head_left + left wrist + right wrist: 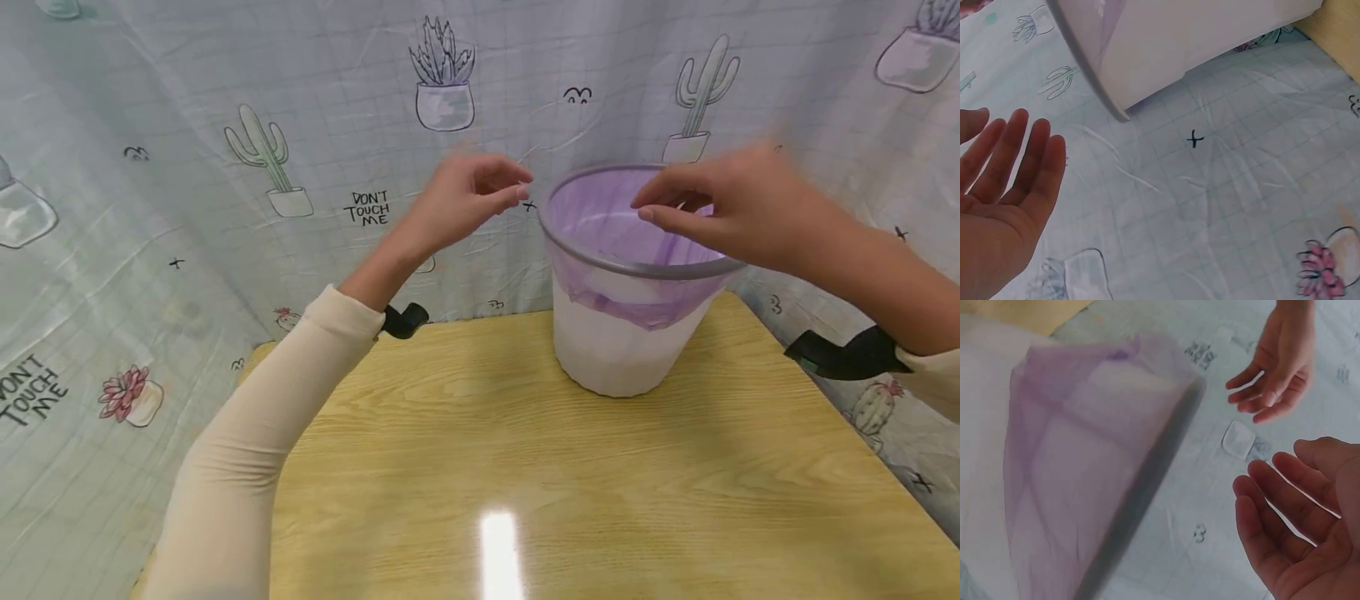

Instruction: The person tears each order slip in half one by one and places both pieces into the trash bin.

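A white trash bin (622,358) stands toward the back of the table, with a grey rim (637,268) round its top. Its purple trash bag (600,208) lines the inside and folds down over the outside. My left hand (480,192) hovers to the left of the rim, fingers loosely bent, and holds nothing. Above the bin's right side is my right hand (720,200), also free of any object. Both wrist views show bent, parted fingers: the left hand (1010,187) beside the bin, the right hand (1304,519) apart from the rim.
The wooden table (450,450) carries the bin near its back edge. A curtain (337,83) printed with cacti hangs behind and at both sides. Black straps or mounts (405,321) sit at the wrists. A bright reflection lies on the table's front part.
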Motion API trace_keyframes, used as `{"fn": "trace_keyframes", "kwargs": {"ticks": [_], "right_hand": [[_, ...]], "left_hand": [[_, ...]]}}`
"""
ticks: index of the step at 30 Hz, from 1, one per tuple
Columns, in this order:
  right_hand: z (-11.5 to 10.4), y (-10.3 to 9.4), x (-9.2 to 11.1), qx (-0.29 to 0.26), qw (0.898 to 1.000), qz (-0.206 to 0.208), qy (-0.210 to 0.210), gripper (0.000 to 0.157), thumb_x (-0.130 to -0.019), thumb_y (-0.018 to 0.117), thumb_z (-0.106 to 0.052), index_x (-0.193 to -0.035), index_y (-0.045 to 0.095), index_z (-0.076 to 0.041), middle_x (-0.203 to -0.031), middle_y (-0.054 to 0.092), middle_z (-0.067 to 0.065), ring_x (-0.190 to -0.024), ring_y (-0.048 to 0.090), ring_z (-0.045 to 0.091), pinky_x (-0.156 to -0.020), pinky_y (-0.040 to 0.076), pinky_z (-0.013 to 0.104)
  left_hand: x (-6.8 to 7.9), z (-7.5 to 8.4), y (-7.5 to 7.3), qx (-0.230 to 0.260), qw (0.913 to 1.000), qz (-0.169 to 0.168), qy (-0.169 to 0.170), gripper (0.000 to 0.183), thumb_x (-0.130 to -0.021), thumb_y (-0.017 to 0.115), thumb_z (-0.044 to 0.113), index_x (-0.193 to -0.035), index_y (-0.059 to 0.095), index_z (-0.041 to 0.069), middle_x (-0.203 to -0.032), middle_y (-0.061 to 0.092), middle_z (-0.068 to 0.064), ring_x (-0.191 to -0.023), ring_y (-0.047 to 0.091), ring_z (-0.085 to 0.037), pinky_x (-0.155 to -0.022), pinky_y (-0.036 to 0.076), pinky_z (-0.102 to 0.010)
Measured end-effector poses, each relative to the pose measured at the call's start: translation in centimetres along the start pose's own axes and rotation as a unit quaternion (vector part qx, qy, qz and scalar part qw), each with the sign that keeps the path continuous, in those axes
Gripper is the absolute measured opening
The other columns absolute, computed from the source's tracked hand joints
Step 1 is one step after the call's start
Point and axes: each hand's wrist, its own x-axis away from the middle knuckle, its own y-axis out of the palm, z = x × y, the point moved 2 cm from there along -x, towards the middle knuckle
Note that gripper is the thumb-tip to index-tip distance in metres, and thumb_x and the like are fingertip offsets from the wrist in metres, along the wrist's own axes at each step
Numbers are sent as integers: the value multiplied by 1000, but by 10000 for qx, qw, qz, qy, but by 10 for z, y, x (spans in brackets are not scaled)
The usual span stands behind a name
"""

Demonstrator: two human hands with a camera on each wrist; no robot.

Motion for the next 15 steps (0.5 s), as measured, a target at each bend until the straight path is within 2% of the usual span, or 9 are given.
{"fn": "trace_keyframes", "kwargs": {"ticks": [3, 7, 10, 15], "right_hand": [[-12, 7, 7, -169, 9997, 125, -115, 14, -92, 75, -12, -106, 79, -16, -92, 77, -6, -70, 67, 9, -61, 44, 10], [-26, 15, 16, -496, 9977, 359, -306, 18, -91, 75, -7, -107, 78, -16, -99, 77, -6, -81, 71, 10, -67, 46, 12], [-36, 20, 22, -814, 9943, 528, -437, 19, -92, 74, -7, -108, 78, -16, -100, 77, -7, -84, 72, 10, -71, 48, 12], [-49, 32, 34, -1119, 9892, 694, -648, 16, -99, 68, -14, -113, 76, -14, -103, 77, -5, -86, 72, 11, -70, 50, 15]], "left_hand": [[25, -8, 5, -178, 9997, 165, 37, 24, -102, 66, 19, -123, 72, 8, -116, 74, -4, -99, 70, -13, -89, 55, -29], [59, -18, 14, -74, 9995, 280, -115, 26, -102, 65, 21, -126, 71, 11, -117, 74, -3, -103, 69, -13, -91, 55, -29], [85, -25, 20, -100, 9993, 346, -131, 27, -102, 65, 22, -127, 70, 13, -117, 74, -1, -104, 69, -11, -92, 55, -28], [120, -36, 29, -540, 9976, 423, 36, 30, -102, 65, 21, -131, 68, 12, -120, 72, -2, -109, 68, -14, -93, 55, -36]]}}
